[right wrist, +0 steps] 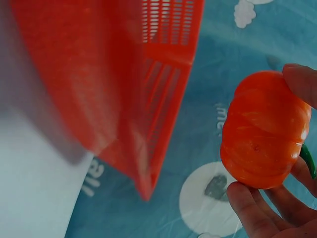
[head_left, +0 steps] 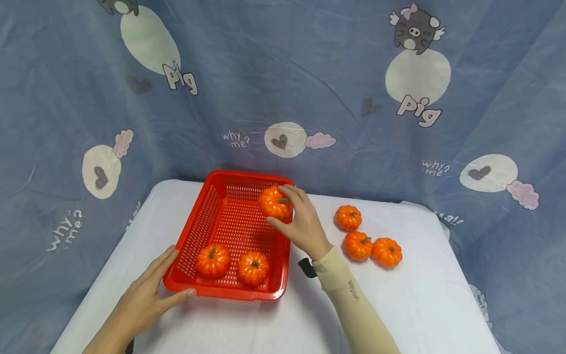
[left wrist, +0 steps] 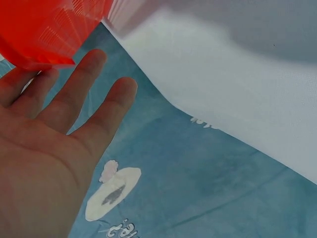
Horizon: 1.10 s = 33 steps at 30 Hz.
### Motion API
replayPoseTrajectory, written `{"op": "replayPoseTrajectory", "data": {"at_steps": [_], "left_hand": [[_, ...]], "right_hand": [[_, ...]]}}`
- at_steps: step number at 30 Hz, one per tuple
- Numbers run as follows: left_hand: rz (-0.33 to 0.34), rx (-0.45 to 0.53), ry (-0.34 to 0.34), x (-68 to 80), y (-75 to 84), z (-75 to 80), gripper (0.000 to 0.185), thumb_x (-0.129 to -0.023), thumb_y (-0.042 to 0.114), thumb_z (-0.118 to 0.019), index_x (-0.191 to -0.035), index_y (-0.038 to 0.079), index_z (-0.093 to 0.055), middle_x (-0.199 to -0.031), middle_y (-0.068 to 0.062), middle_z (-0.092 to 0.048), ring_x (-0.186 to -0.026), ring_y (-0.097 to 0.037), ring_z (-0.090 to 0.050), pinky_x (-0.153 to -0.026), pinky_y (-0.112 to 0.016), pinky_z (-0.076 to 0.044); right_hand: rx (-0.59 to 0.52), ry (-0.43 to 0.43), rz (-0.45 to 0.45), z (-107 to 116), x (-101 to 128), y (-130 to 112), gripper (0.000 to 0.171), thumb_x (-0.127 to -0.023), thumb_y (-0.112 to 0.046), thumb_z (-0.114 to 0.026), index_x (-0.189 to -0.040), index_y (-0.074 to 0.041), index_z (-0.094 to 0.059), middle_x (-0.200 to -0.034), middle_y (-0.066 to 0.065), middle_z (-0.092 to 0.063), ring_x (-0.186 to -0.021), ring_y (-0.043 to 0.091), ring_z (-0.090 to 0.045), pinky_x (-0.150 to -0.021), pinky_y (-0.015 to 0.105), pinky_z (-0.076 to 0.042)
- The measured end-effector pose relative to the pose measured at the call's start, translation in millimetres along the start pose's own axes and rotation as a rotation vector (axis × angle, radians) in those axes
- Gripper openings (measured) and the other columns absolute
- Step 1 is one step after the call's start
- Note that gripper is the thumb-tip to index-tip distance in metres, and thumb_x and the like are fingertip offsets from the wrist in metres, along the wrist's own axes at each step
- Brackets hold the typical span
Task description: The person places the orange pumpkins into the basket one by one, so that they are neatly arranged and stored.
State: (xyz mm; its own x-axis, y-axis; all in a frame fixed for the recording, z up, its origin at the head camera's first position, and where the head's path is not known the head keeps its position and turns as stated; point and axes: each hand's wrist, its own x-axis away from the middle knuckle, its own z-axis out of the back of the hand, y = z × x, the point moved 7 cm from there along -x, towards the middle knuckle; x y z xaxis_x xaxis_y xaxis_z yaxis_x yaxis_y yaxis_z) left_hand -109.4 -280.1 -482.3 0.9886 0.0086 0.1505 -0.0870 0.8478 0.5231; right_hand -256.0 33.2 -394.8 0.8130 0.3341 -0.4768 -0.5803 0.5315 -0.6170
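1. The person's left hand (head_left: 146,295) is lying nearest the camera, with its fingers straight and relaxed, and is touching the near-left corner of the red perforated plastic basket (head_left: 194,236), the thumb lying along the front rim.
2. That basket is sitting on the white cloth-covered table (head_left: 398,305), and two small orange ribbed toy pumpkins with green stems, one on the left (head_left: 213,260) and one on the right (head_left: 253,268), are resting side by side on its floor near the front wall.
3. Right of the basket, three more small orange pumpkins (head_left: 367,241) are lying in a cluster on the table.
4. Further back, the right hand (head_left: 300,221), in a beige sleeve, is gripping another orange pumpkin (head_left: 274,202) between thumb and curled fingers, holding it above the basket's far-right part, just inside the right wall.
5. Behind the table, a blue-grey cartoon-pig-printed cloth backdrop (head_left: 283,83) is hanging.
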Motion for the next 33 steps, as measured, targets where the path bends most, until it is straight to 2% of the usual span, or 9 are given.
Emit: {"op": "replayPoseTrajectory", "data": {"at_steps": [17, 26, 33], "left_hand": [[0.006, 0.003, -0.005, 1.9, -3.3, -0.3, 0.123, -0.074, 0.083, -0.065, -0.164, 0.014, -0.016, -0.166, -0.018, -0.02, -0.141, -0.05, -0.031, -0.098, -0.078, -0.034], [-0.023, 0.008, 0.008, 1.8, -0.5, 1.6, 0.12, -0.076, 0.08, -0.066, -0.164, 0.015, -0.017, -0.167, -0.016, -0.02, -0.142, -0.05, -0.032, -0.1, -0.078, -0.033], [-0.024, 0.008, 0.009, 0.2, 0.3, 0.7, 0.122, -0.075, 0.081, -0.065, -0.164, 0.014, -0.017, -0.167, -0.016, -0.02, -0.142, -0.05, -0.032, -0.1, -0.077, -0.034]], "right_hand": [[-0.035, -0.072, 0.02, -33, -35, -29, 0.075, -0.082, -0.034, -0.087, -0.143, -0.008, -0.053, -0.143, 0.006, -0.051, -0.128, 0.019, -0.052, -0.108, 0.031, -0.046], [-0.033, -0.172, -0.051, -70, -43, -35, 0.076, -0.083, -0.037, -0.086, -0.146, -0.015, -0.051, -0.146, 0.003, -0.049, -0.127, 0.018, -0.052, -0.107, 0.031, -0.047], [-0.024, -0.235, -0.079, -96, -42, -31, 0.078, -0.082, -0.037, -0.086, -0.147, -0.015, -0.05, -0.146, 0.003, -0.049, -0.126, 0.018, -0.053, -0.106, 0.031, -0.048]]}}
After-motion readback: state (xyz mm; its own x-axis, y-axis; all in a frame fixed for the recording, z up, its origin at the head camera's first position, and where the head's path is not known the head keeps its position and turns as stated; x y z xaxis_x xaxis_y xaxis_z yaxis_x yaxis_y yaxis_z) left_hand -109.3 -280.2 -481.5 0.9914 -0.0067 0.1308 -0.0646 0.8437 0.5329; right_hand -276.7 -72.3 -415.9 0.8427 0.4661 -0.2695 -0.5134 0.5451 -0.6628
